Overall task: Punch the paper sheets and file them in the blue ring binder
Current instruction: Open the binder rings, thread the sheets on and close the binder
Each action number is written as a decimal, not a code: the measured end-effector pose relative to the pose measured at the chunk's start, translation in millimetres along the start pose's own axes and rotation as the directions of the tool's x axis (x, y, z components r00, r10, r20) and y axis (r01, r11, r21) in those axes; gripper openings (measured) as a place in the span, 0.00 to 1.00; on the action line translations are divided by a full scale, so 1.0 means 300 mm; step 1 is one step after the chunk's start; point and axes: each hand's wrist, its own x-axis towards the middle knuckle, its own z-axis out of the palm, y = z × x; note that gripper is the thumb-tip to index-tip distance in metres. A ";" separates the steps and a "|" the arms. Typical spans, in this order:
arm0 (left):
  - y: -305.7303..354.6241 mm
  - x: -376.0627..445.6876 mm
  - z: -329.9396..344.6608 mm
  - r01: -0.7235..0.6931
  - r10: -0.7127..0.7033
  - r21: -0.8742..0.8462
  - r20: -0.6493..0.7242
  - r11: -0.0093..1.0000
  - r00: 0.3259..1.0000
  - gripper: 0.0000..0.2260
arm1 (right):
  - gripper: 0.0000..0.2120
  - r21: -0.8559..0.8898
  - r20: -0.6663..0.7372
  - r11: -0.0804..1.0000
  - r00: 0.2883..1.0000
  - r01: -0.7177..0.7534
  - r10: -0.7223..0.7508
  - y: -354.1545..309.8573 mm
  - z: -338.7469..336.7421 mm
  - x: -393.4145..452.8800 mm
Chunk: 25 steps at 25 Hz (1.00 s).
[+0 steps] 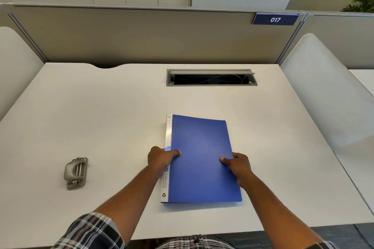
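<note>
The blue ring binder (202,155) lies closed on the white desk, its white spine label along the left edge. My left hand (160,158) grips the spine side, thumb on top of the cover. My right hand (237,164) grips the open right edge, thumb on the cover and fingers under it. A grey metal hole punch (75,173) sits on the desk well to the left of the binder. No loose paper sheets show anywhere in view.
A grey cable hatch (211,78) stands open in the desk (101,117) behind the binder. A beige partition with a blue "017" sign (275,19) runs along the back edge. White side screens flank the desk left and right.
</note>
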 end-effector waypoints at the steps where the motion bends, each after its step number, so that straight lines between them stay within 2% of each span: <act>1: -0.006 0.005 0.001 0.010 -0.008 -0.048 0.028 0.999 1.000 0.18 | 0.08 -0.008 -0.009 1.000 1.000 0.003 -0.003 0.000 0.002 -0.003; 5: -0.054 0.012 -0.005 0.016 0.017 -0.198 0.163 0.980 0.986 0.21 | 0.06 -0.031 -0.065 0.999 0.998 0.025 -0.027 0.004 0.013 -0.021; 9: -0.087 0.000 -0.029 -0.059 0.101 -0.227 0.178 0.972 0.979 0.38 | 0.06 -0.071 -0.121 0.996 0.991 0.053 -0.062 -0.028 0.051 -0.033; 11: -0.086 -0.001 -0.051 -0.128 0.164 -0.217 0.158 0.968 0.974 0.42 | 0.06 -0.089 -0.129 0.993 0.987 0.081 -0.092 -0.059 0.075 -0.033; 16: -0.041 0.023 -0.129 -0.271 0.277 -0.108 0.035 0.956 0.960 0.39 | 0.06 -0.137 -0.079 0.981 0.986 0.138 -0.149 -0.139 0.157 -0.045; 22: -0.006 0.099 -0.243 -0.313 0.310 -0.072 -0.044 0.947 0.950 0.37 | 0.08 -0.286 0.006 0.921 0.961 0.265 -0.275 -0.245 0.273 -0.054; 25: 0.018 0.149 -0.305 -0.326 0.322 -0.081 -0.064 0.942 0.945 0.38 | 0.13 -0.308 0.005 0.894 0.940 0.327 -0.342 -0.302 0.344 -0.054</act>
